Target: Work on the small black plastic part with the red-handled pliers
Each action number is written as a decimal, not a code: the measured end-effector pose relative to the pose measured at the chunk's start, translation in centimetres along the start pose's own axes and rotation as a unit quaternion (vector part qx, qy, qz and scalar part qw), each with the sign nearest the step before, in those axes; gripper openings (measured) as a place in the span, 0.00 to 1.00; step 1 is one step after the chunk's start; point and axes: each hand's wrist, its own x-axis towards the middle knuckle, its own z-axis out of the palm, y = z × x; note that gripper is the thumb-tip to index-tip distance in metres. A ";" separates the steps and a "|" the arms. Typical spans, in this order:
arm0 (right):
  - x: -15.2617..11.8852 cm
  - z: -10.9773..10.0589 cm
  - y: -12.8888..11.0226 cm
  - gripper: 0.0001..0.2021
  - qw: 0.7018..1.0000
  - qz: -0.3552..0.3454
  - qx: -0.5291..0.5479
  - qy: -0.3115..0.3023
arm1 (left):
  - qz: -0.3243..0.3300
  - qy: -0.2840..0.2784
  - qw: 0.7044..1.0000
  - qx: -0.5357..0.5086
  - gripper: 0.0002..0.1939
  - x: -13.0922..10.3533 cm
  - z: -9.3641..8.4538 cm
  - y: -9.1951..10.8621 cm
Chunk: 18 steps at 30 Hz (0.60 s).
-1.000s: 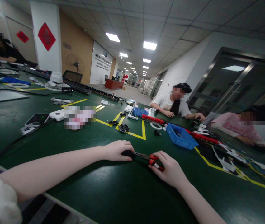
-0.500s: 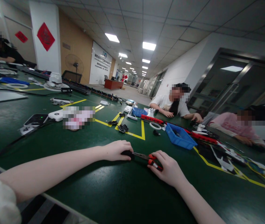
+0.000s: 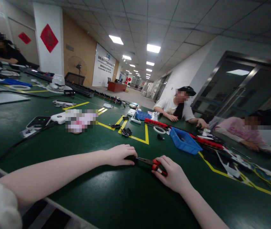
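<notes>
My right hand (image 3: 173, 173) is closed round the red and black handles of the pliers (image 3: 156, 166), low over the green table. Their metal jaws point left, toward my left hand (image 3: 120, 155). That hand is closed on a black part (image 3: 130, 157), mostly hidden under its fingers, and the jaw tips meet or nearly meet this part. Just beyond the hands lie small black pieces (image 3: 126, 131) on the table by yellow tape.
A blue bin (image 3: 185, 141) stands right of centre, beside red strips (image 3: 209, 142). A phone-like item (image 3: 81, 121) and white adapter (image 3: 58, 118) lie left. Several people sit around the green table (image 3: 97, 190); white and yellow cables lie far right.
The whole view has shifted slightly. Both hands keep the same hold on the black part and the pliers, with hardly any visible movement.
</notes>
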 end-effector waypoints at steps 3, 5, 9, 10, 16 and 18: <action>0.0 -0.1 -0.2 0.15 1.000 0.002 0.001 0.001 | 0.000 0.000 1.000 0.003 0.11 0.0 0.0 0.0; 0.0 -0.1 -0.3 0.15 1.000 0.003 0.000 0.004 | 0.000 -0.001 1.000 0.004 0.11 0.0 0.0 -0.1; -0.1 -0.1 -0.5 0.14 1.000 0.008 -0.001 0.008 | -0.001 0.000 1.000 0.004 0.11 0.0 0.2 -0.2; -0.1 -0.1 -0.5 0.15 1.000 0.009 -0.001 0.007 | -0.002 0.000 1.000 0.004 0.11 0.0 0.2 -0.2; 0.1 -0.1 -0.4 0.15 1.000 0.014 0.001 -0.002 | -0.002 -0.004 1.000 0.005 0.11 0.0 0.3 -0.3; 0.1 -0.2 -0.3 0.14 1.000 0.014 0.006 -0.006 | 0.000 -0.003 1.000 0.008 0.11 0.1 0.3 -0.3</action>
